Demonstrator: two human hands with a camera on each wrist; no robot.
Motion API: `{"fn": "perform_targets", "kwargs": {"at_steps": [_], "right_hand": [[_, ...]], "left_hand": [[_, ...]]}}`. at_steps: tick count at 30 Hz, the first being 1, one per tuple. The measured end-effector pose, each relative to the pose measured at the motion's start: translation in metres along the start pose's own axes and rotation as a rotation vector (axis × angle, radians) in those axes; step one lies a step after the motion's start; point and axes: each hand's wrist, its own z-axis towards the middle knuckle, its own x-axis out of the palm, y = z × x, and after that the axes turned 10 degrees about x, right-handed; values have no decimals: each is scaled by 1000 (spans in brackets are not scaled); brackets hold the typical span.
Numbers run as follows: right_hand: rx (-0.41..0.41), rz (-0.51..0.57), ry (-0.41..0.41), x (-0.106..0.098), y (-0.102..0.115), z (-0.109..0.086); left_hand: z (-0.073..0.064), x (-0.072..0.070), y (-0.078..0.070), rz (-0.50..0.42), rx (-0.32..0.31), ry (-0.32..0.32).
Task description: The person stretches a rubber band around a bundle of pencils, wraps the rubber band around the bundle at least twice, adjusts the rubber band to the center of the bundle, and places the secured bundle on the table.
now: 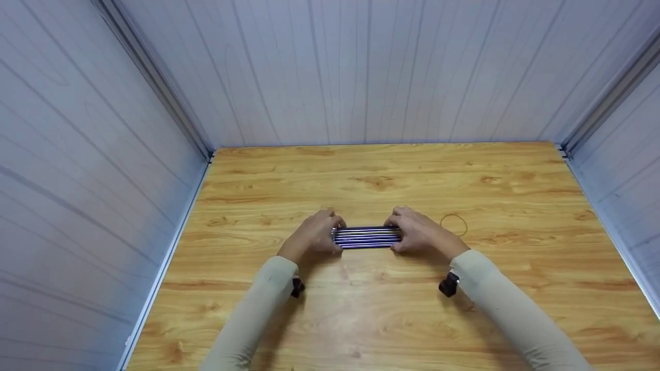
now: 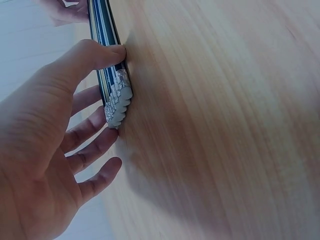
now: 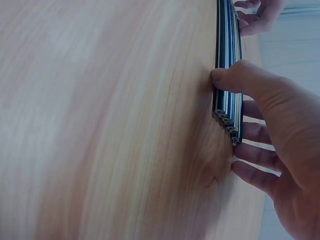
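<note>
Several dark, striped pencils [image 1: 367, 238] lie side by side in a flat row low over the table, running left to right between the two hands. My left hand [image 1: 315, 233] grips their left ends, thumb on the near side and fingers on the far side. In the left wrist view, white erasers [image 2: 120, 111] in silvery metal bands show at that end. Around the right ends, my right hand [image 1: 418, 231] holds the row the same way, its thumb along the near edge. Flat, unsharpened pencil ends [image 3: 225, 122] appear in the right wrist view.
A thin rubber band [image 1: 454, 214] lies on the wood-grain table [image 1: 361, 319], just beyond the right wrist. White panel walls [image 1: 340, 72] enclose the table at the back and both sides. Dark wrist cameras [image 1: 448, 285] hang below the sleeves.
</note>
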Motion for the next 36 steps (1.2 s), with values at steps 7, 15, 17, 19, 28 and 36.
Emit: {"fn": "perform_targets", "kwargs": {"at_steps": [7,15,17,19,28,36], "right_hand": [[-54,-51,-25,4,7,4],[-78,-31,-20,5,12,7],[-70,-21,-6,5,12,6],[-59,-13,8,5,13,5],[-10,22,47,3,12,0],[-5,46,89,4,13,2]], "left_hand": [[1,11,10,-13,94,-54],[3,16,14,-69,55,-51],[3,16,14,-85,45,-40],[5,19,15,-65,50,-36],[3,13,-2,-46,49,-41],[14,25,11,9,41,-6]]}}
